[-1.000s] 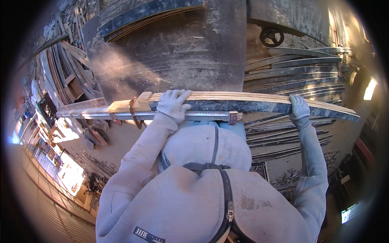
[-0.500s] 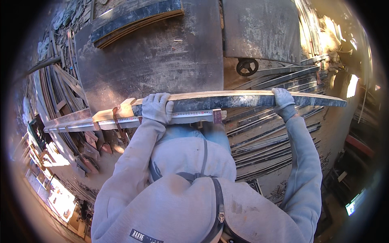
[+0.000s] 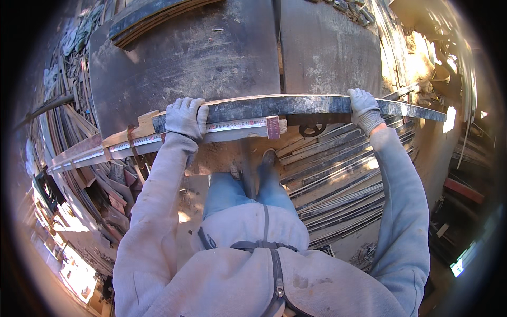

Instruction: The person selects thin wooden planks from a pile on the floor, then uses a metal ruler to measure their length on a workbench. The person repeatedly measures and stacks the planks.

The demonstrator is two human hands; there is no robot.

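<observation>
A long, narrow plywood strip (image 3: 285, 105) with a dark, scuffed face and pale layered edge lies crosswise in front of me. My left hand (image 3: 187, 117), in a light grey glove, grips it near its left end, fingers over the far edge. My right hand (image 3: 364, 110), gloved alike, is closed around its right part, and the end sticks out beyond. Along the near side runs a metal rail (image 3: 237, 128) with a measuring scale. A reddish block (image 3: 273, 128) sits at the rail's right end. A pale wood piece (image 3: 148, 124) meets the strip's left end.
Two dark, dusty flat tabletops (image 3: 185, 68) lie beyond the strip. Stacked curved plywood pieces (image 3: 158, 21) rest at the far left. A black handwheel (image 3: 312, 130) shows below the strip. Many long wood strips (image 3: 338, 179) cover the floor at right, and scrap wood (image 3: 113, 185) lies at left.
The plywood strip and scaled rail have moved away from my body, with both hands still holding the strip. My arms are straighter, and my legs and a shoe now show below.
</observation>
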